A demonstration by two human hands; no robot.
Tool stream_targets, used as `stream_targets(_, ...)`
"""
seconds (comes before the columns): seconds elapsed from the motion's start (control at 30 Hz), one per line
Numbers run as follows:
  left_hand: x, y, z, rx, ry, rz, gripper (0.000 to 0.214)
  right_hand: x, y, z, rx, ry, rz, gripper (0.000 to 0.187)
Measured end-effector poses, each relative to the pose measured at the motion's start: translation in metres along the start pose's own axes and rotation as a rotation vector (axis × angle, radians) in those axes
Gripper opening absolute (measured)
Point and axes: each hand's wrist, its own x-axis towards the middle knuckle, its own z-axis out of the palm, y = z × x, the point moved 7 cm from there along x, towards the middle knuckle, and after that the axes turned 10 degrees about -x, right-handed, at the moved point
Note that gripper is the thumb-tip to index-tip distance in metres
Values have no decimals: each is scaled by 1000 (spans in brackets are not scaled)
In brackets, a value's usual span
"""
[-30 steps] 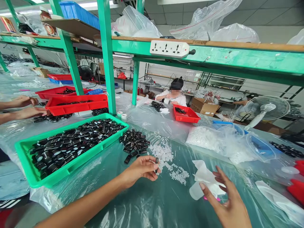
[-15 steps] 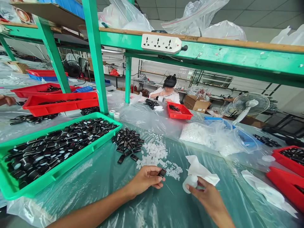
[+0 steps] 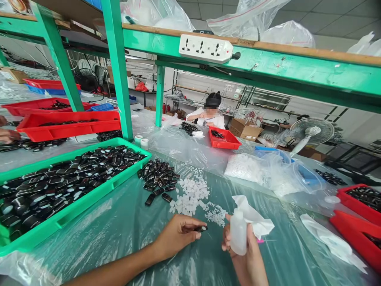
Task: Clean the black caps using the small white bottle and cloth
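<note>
My left hand (image 3: 177, 235) rests on the plastic-covered table and pinches a small black part (image 3: 201, 228) between thumb and fingers. My right hand (image 3: 245, 254) is wrapped round a small white squeeze bottle (image 3: 238, 237), held upright just right of the black part. A crumpled white cloth (image 3: 253, 216) lies behind the bottle. A heap of loose black parts (image 3: 157, 178) and a scatter of small white pieces (image 3: 192, 196) lie beyond my left hand. A long green tray (image 3: 77, 208) at the left is full of black parts.
Red trays (image 3: 68, 126) stand at the far left, more red trays (image 3: 357, 222) at the right edge. A bag of white pieces (image 3: 256, 169) lies mid-table. Another person's hand (image 3: 7, 135) shows at the left edge; a person sits at a far bench. A green shelf frame (image 3: 119, 71) rises ahead.
My right hand went from open above the cloth to picking up the white bottle and lifting it upright. My left hand kept the black part and lowered slightly. The view shifted right.
</note>
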Motion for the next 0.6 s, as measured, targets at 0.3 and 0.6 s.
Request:
stream_targets(0.3,-1,2,-5,90,44,-10,28,-4,18,7,286,0,93,26)
stream_targets(0.6,-4,11,-2,262,49,38,21,-1,36,-13,271,182,157,33)
